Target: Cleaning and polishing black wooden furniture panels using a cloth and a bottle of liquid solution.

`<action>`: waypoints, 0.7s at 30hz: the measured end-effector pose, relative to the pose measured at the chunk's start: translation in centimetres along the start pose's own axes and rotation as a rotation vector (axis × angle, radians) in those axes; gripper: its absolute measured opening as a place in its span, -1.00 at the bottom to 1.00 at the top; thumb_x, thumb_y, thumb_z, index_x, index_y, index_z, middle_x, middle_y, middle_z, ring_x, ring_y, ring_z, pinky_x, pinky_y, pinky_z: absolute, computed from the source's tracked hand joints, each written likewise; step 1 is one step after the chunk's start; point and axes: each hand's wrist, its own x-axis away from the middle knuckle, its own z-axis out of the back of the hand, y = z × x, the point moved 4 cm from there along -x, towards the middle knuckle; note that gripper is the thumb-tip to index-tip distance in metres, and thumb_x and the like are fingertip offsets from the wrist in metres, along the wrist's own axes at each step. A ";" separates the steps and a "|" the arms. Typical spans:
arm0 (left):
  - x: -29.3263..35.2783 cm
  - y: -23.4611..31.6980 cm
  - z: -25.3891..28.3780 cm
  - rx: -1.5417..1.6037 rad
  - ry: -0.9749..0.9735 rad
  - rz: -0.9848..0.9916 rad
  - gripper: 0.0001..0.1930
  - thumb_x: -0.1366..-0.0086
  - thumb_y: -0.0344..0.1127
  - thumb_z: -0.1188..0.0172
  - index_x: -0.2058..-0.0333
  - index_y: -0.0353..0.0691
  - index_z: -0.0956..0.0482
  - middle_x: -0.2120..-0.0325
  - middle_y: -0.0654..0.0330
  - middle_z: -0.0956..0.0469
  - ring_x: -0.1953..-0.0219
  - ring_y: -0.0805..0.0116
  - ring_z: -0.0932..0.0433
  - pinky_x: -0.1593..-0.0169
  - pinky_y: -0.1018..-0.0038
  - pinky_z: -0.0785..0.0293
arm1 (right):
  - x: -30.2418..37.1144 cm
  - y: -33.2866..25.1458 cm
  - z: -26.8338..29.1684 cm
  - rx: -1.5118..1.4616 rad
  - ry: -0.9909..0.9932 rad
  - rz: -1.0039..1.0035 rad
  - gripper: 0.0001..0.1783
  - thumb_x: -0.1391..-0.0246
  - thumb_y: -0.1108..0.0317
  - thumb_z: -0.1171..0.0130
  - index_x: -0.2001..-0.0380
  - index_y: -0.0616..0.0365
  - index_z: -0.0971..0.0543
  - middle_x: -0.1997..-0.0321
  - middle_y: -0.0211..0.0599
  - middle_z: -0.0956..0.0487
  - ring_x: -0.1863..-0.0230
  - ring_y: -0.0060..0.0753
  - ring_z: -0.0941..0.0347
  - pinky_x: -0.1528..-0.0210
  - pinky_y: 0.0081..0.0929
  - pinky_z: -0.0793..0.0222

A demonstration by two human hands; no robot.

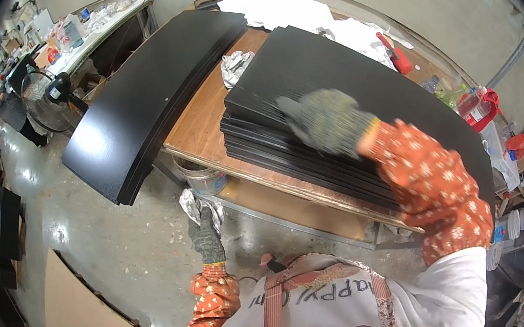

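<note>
Neatly stacked flat so one broad face lies exposed, black panels sit at two o'clock beneath the gloved right hand, too blurred to tell open or closed, while the left hand grips a whitish rag toward eight, clear of the tabletop.

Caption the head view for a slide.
Gloved right hand over stacked black panels, gloved left hand holding a white cloth.

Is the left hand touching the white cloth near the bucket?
Touching: the head view shows the white cloth bunched against the left hand, with no gap.
</note>
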 end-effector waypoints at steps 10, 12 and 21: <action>4.2 2.6 -5.0 -0.332 -0.155 -0.071 -0.65 -0.16 -0.14 -0.25 0.20 -0.30 -0.55 0.42 0.23 -0.53 0.44 0.47 -0.40 0.34 0.50 -0.36 | -3.5 1.0 -0.6 -0.007 0.169 -0.001 -0.67 -0.11 0.21 0.04 0.10 0.09 -0.47 0.37 -0.04 -0.56 0.27 -0.01 -0.51 0.20 -0.09 -0.40; 4.7 3.1 -5.0 -0.396 -0.190 -0.200 -0.58 -0.15 -0.11 -0.26 0.14 -0.30 -0.51 0.33 0.16 -0.54 0.32 0.34 -0.47 0.21 0.41 -0.39 | -2.1 0.6 0.0 -0.052 0.188 0.034 -0.66 -0.11 0.20 0.06 0.09 0.09 -0.48 0.37 -0.05 -0.57 0.28 -0.02 -0.52 0.22 -0.10 -0.42; 10.3 16.2 -14.8 -0.677 -0.547 -1.233 -0.64 -0.04 -0.30 -0.33 0.15 -0.21 -0.52 0.24 0.10 -0.56 0.20 0.23 -0.57 0.11 0.34 -0.50 | 10.6 13.9 -3.7 -0.438 0.508 -0.291 -0.59 -0.19 0.17 0.02 -0.09 -0.04 -0.44 0.04 -0.08 -0.54 0.03 -0.09 -0.49 -0.05 -0.33 -0.35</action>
